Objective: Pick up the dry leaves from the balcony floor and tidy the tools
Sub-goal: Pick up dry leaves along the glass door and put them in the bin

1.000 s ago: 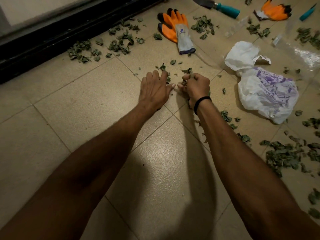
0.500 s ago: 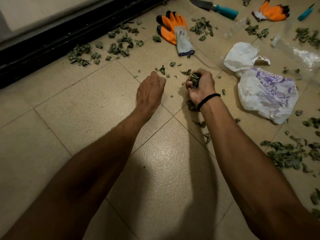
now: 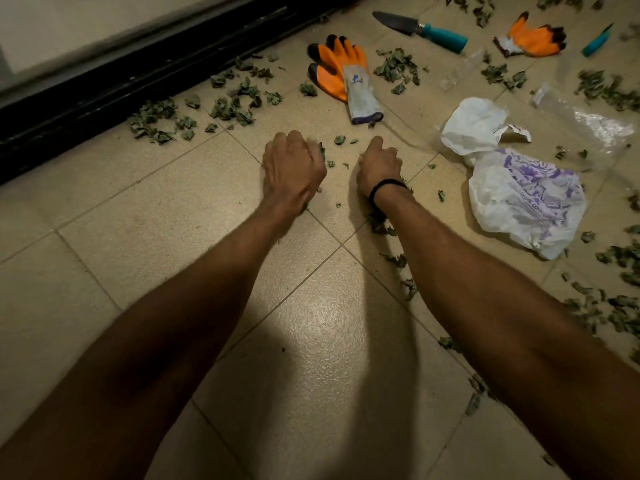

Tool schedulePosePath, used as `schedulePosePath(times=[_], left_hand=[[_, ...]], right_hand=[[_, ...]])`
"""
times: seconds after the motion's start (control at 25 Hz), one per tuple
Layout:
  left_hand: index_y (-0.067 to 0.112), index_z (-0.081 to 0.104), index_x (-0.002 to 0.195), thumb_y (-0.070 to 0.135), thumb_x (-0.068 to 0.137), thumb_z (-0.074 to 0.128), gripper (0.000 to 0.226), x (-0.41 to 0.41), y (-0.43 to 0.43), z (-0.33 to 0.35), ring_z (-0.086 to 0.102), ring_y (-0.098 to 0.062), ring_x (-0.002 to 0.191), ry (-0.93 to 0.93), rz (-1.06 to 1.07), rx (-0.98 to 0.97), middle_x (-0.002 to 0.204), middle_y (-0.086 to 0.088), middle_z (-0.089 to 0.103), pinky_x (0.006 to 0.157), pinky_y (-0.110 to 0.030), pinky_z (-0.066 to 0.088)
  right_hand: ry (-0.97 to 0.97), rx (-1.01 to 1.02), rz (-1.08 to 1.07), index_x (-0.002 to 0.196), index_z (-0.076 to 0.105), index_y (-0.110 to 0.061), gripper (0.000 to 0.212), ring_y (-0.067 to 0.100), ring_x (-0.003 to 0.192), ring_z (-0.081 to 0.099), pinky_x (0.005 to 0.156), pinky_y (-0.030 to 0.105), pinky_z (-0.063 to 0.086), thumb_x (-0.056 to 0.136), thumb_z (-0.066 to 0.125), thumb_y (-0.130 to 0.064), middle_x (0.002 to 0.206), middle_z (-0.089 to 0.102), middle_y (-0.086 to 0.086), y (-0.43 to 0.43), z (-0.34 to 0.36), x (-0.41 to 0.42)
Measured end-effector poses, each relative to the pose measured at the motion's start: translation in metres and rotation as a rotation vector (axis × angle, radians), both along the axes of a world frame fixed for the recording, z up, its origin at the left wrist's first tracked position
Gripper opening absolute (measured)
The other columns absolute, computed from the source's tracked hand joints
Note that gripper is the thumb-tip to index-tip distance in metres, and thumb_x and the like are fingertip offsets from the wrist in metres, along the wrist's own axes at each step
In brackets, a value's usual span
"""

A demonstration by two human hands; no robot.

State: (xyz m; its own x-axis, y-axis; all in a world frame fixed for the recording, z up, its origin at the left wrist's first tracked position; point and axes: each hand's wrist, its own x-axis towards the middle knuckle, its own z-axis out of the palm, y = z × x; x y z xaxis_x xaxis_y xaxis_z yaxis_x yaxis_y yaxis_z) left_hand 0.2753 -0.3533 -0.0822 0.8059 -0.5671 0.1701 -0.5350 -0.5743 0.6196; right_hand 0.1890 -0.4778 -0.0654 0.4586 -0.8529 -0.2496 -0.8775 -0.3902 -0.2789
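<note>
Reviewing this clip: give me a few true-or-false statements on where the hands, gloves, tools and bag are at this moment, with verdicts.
1. A black band sits on the wrist of the right hand. True.
2. The left hand wears an orange glove. False: both hands are bare; the near glove and the far glove lie on the floor.
3. The trowel, with a teal handle, lies on the floor, and neither hand touches it. True.
4. The white bag with purple print lies left of the left hand. False: it lies to the right of the right hand.
5. Scattered dry leaves lie beside the black door track. True.
</note>
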Motion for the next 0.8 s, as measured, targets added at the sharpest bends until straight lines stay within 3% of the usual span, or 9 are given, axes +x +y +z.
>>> schedulePosePath(times=[0.08, 0.16, 0.36, 0.48, 0.6, 0.68, 0.8], left_hand=[[0.008, 0.056, 0.113, 0.062, 0.100, 0.021, 0.065, 0.002, -0.011, -0.006, 0.047, -0.025, 0.098, -0.083, -0.014, 0.137, 0.111, -0.014, 0.054, 0.088, -0.039, 0.039], [0.009, 0.051, 0.124, 0.069, 0.097, 0.025, 0.070, 0.006, -0.019, -0.015, 0.046, -0.028, 0.102, -0.122, -0.022, 0.214, 0.117, -0.015, 0.051, 0.088, -0.041, 0.039], [0.010, 0.053, 0.112, 0.029, 0.104, 0.033, 0.029, 0.008, -0.018, -0.035, 0.049, -0.028, 0.090, -0.243, -0.077, 0.190, 0.105, -0.013, 0.057, 0.079, -0.040, 0.035], [0.012, 0.053, 0.092, 0.023, 0.099, 0.030, 0.026, 0.016, -0.013, -0.025, 0.050, -0.026, 0.081, -0.061, -0.050, 0.031, 0.087, -0.008, 0.055, 0.074, -0.039, 0.035], [0.023, 0.039, 0.064, 0.031, 0.087, 0.029, 0.026, 0.028, 0.001, -0.003, 0.038, -0.013, 0.059, 0.290, 0.009, -0.169, 0.062, 0.004, 0.040, 0.057, -0.033, 0.029], [0.027, 0.034, 0.059, 0.036, 0.083, 0.032, 0.026, 0.030, 0.013, 0.007, 0.030, -0.008, 0.052, 0.427, 0.079, -0.279, 0.055, 0.008, 0.034, 0.052, -0.028, 0.025], [0.023, 0.040, 0.056, 0.050, 0.096, 0.045, 0.049, 0.025, 0.025, 0.003, 0.037, -0.010, 0.052, 0.525, 0.179, -0.367, 0.053, 0.006, 0.037, 0.053, -0.024, 0.032]], right_hand=[[-0.087, -0.006, -0.067, 0.137, 0.035, -0.004, 0.041, 0.038, 0.122, 0.047, 0.091, 0.040, 0.043, 0.098, 0.047, -0.011, 0.135, 0.046, 0.025, 0.001, -0.001, -0.004], [-0.241, 0.023, -0.152, 0.131, 0.041, -0.002, 0.036, 0.033, 0.114, 0.055, 0.080, 0.032, 0.042, 0.097, 0.050, -0.011, 0.128, 0.055, 0.020, -0.001, -0.001, -0.009], [-0.323, 0.011, -0.185, 0.127, 0.050, -0.006, 0.032, 0.031, 0.106, 0.055, 0.076, 0.026, 0.038, 0.095, 0.046, -0.009, 0.129, 0.049, 0.018, -0.008, 0.002, 0.003], [-0.271, 0.012, -0.079, 0.135, 0.044, -0.007, 0.038, 0.035, 0.110, 0.053, 0.080, 0.029, 0.038, 0.097, 0.047, -0.012, 0.138, 0.038, 0.021, 0.000, 0.002, 0.029], [-0.214, -0.001, 0.029, 0.134, 0.042, -0.010, 0.036, 0.042, 0.116, 0.047, 0.090, 0.040, 0.042, 0.101, 0.043, -0.023, 0.144, 0.028, 0.024, 0.006, 0.000, 0.051], [-0.139, -0.057, 0.113, 0.134, 0.040, -0.013, 0.036, 0.044, 0.117, 0.044, 0.091, 0.045, 0.041, 0.103, 0.039, -0.030, 0.142, 0.030, 0.023, 0.010, -0.005, 0.056], [-0.096, -0.130, 0.175, 0.134, 0.038, -0.011, 0.031, 0.044, 0.118, 0.042, 0.080, 0.044, 0.039, 0.104, 0.029, -0.016, 0.136, 0.037, 0.023, 0.018, -0.014, 0.054]])
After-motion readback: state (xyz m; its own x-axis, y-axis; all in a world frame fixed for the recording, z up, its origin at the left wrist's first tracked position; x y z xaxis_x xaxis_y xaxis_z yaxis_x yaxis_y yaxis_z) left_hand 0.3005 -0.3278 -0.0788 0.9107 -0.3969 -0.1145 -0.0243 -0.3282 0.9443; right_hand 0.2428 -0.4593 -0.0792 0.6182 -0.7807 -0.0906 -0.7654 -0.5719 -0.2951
